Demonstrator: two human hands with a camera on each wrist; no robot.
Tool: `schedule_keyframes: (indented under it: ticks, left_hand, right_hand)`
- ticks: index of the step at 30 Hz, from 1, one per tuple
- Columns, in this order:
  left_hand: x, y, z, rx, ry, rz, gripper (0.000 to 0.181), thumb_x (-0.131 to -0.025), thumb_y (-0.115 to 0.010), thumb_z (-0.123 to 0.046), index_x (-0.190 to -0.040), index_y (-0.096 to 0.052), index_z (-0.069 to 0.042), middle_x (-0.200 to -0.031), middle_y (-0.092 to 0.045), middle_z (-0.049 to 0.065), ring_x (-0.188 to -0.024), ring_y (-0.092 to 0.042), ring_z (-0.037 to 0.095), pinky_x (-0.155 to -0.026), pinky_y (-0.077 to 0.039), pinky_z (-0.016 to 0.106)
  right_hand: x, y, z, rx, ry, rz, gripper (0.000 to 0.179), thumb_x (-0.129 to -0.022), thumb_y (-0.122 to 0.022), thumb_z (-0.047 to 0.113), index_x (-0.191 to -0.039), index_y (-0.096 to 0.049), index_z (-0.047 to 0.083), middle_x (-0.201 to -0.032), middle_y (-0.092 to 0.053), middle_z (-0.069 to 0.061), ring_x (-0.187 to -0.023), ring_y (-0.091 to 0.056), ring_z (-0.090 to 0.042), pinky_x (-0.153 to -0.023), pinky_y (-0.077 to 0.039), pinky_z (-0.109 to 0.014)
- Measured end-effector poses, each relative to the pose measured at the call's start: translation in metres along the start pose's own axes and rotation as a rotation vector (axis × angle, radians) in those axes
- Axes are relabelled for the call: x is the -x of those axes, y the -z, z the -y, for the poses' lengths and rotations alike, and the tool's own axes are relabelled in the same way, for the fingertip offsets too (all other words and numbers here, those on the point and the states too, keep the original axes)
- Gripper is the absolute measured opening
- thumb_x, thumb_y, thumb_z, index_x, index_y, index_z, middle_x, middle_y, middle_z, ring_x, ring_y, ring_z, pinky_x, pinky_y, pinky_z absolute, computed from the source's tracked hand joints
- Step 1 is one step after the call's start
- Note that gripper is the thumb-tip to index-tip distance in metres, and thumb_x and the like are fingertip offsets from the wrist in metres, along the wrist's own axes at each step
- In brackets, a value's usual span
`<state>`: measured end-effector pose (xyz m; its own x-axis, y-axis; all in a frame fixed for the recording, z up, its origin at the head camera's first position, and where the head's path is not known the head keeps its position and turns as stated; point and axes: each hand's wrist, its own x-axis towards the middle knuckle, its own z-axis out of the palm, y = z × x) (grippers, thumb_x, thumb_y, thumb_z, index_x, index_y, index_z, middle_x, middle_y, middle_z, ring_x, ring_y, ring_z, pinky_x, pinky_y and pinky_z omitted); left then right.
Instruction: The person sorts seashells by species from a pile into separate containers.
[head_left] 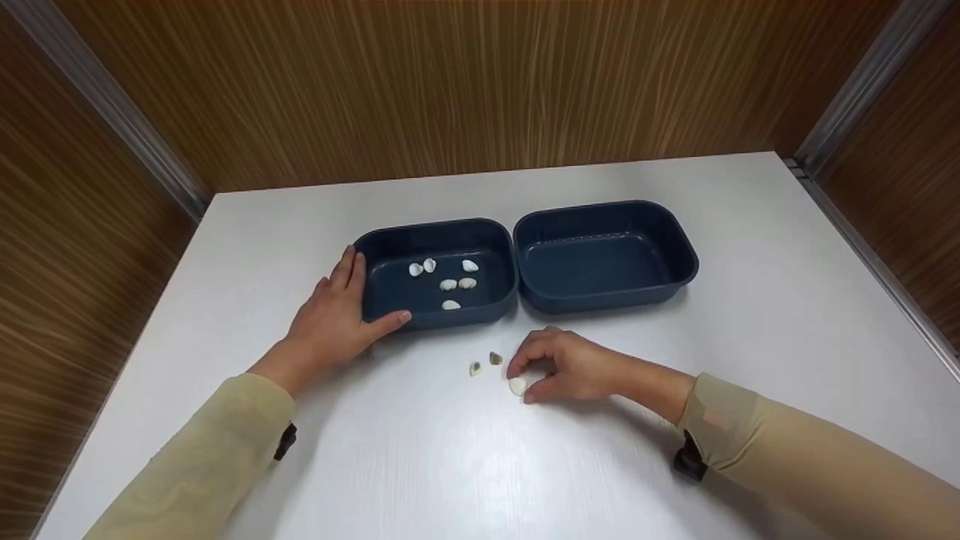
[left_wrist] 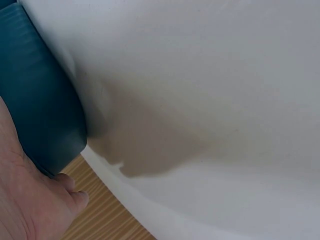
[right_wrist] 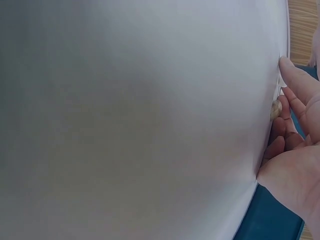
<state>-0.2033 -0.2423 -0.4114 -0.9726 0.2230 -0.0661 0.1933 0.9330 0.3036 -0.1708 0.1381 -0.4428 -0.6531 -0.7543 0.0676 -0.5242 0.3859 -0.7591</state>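
Note:
Two dark blue rectangular trays stand side by side in the head view. My left hand (head_left: 328, 319) holds the near left corner of the left tray (head_left: 480, 316), fingers along its end wall and thumb at the near rim. Several pale seashells (head_left: 448, 285) lie in that tray. In front of the trays, my right hand (head_left: 574, 365) has its thumb and fingertips on a white seashell (head_left: 517, 385), pinching it low over the table. Two smaller, darker seashells, one nearer (head_left: 475, 368) and one farther (head_left: 496, 358), lie left of its fingers.
The right tray (head_left: 607, 298) stands against the left one and has no shells in it. Both are on a white table (head_left: 420, 465). Wood-grain panels (head_left: 480, 90) enclose the table at the back and sides.

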Motion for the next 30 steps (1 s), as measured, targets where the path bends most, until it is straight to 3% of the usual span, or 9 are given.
schedule_keyframes:
  ticks: [12, 22, 30]
  left_hand:
    - [0.0007, -0.0001, -0.0001, -0.002, -0.005, -0.006, 0.133, -0.086, -0.041, -0.096, -0.169, 0.0, 0.0, -0.177, 0.009, 0.017, -0.159, -0.015, 0.049, -0.128, -0.013, 0.057]
    - [0.0013, 0.001, -0.0011, 0.0, -0.021, -0.019, 0.131, -0.089, -0.045, -0.092, -0.168, -0.001, 0.002, -0.177, 0.006, 0.019, -0.158, -0.018, 0.049, -0.128, -0.014, 0.057]
    - [0.0006, 0.0013, -0.0013, -0.001, -0.021, -0.007, 0.131, -0.088, -0.044, -0.093, -0.168, 0.0, 0.002, -0.177, 0.008, 0.02, -0.16, -0.014, 0.046, -0.129, -0.013, 0.057]
  right_hand:
    - [-0.0002, -0.0024, -0.0012, 0.024, 0.014, -0.018, 0.023, -0.086, -0.089, 0.011, -0.108, -0.081, 0.014, -0.107, -0.073, 0.002, -0.106, -0.059, -0.02, -0.093, -0.045, -0.033]
    - [0.0001, -0.0024, 0.0043, 0.047, -0.057, 0.008, 0.022, -0.087, -0.088, 0.008, -0.107, -0.08, 0.016, -0.108, -0.07, 0.004, -0.106, -0.054, -0.017, -0.094, -0.044, -0.033]
    - [-0.0006, -0.0027, 0.0054, -0.018, -0.068, 0.0, 0.024, -0.086, -0.087, 0.003, -0.105, -0.077, 0.013, -0.106, -0.071, 0.001, -0.105, -0.055, -0.021, -0.092, -0.046, -0.03]
